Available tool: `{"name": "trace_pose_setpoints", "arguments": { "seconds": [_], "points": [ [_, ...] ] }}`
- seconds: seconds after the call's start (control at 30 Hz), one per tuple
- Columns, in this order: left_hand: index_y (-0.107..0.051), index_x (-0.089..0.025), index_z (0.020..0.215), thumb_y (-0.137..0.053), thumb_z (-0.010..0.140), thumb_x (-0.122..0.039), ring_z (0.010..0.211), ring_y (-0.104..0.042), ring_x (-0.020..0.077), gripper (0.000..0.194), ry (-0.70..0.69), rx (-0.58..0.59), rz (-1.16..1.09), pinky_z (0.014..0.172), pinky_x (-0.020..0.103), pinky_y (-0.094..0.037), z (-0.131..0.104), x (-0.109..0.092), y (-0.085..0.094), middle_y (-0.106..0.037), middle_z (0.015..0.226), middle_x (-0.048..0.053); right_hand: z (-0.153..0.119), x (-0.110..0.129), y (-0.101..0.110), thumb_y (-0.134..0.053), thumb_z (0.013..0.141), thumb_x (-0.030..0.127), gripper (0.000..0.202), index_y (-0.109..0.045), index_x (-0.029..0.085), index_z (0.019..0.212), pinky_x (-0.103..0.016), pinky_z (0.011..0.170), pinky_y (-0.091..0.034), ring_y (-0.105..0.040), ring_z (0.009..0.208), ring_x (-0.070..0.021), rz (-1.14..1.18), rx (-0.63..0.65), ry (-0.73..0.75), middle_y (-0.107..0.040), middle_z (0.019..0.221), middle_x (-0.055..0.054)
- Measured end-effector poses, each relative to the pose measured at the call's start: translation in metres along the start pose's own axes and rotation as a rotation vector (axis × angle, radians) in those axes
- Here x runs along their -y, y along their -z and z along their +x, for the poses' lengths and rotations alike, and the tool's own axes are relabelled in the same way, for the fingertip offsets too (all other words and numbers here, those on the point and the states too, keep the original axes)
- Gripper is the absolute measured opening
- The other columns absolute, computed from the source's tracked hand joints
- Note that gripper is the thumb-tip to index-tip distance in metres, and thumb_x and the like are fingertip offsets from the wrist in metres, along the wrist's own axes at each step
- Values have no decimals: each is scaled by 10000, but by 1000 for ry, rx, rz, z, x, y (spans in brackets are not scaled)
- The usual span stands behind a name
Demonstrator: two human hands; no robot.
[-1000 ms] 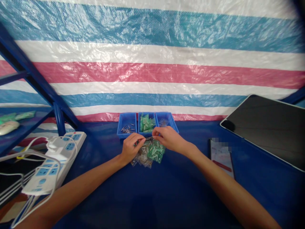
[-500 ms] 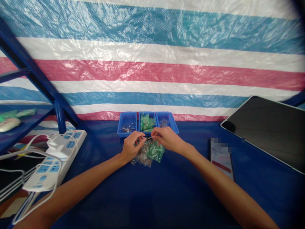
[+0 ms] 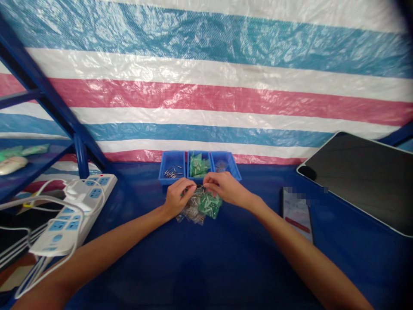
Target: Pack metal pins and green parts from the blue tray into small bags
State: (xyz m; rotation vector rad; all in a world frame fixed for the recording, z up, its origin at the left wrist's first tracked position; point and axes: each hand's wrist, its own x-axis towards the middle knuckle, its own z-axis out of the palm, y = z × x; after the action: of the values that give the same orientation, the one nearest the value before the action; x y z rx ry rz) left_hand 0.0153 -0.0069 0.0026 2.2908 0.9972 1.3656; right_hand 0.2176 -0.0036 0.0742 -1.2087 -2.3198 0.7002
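My left hand (image 3: 179,196) and my right hand (image 3: 226,187) face each other over a small pile on the blue table. Fingers and thumb of each are pinched together, and what they hold is too small to make out. Below them lie clear plastic bags (image 3: 192,212) with small parts, beside green plastic bags (image 3: 210,206) holding thin metal pieces. Just behind stand three blue bins. Loose metal pins lie in the left bin (image 3: 163,165), green bags (image 3: 199,164) fill the middle one, and clear bags (image 3: 221,166) sit in the right bin (image 3: 235,170), partly hidden by my right hand.
On the left a white power strip (image 3: 103,191) carries plugs and looping cables, next to a blue metal frame (image 3: 82,157). A phone (image 3: 297,215) and a large dark-screened device (image 3: 364,176) lie at the right. Striped plastic sheeting (image 3: 206,94) hangs behind the table.
Both hands stay over the pile, with only slight finger movement. A thin piece seen between the fingertips earlier is harder to see now. The view has shifted slightly.
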Motion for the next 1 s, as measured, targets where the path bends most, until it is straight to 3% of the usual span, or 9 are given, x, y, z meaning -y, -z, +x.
{"name": "trace_pose_setpoints", "arguments": {
  "seconds": [0.37, 0.77, 1.0],
  "points": [
    [-643, -182, 1022, -555, 878, -283, 696, -592, 126, 197, 30, -12, -4, 608, 235, -474, 1, 5, 0, -664, 826, 45, 6, -9, -8, -513, 899, 214, 136, -616, 169, 821, -215, 605, -395, -580, 577, -108, -25, -182, -46, -640, 651, 12],
    [-626, -162, 868, -541, 883, -301, 652, -554, 102, 164, 78, -107, 14, 619, 221, -448, 3, 0, -2, -636, 783, 18, 0, -7, -32, -469, 922, 280, 211, -594, 177, 788, -214, 585, -405, -555, 551, -114, 128, -286, -58, -580, 584, 27],
    [-601, -161, 855, -512, 896, -271, 679, -554, 107, 147, 72, -105, -7, 628, 220, -447, 2, -2, -1, -624, 794, 24, -13, -11, -64, -460, 925, 337, 222, -616, 181, 948, -252, 702, -469, -597, 745, -151, 167, -480, -31, -661, 895, -54]
  ]
}}
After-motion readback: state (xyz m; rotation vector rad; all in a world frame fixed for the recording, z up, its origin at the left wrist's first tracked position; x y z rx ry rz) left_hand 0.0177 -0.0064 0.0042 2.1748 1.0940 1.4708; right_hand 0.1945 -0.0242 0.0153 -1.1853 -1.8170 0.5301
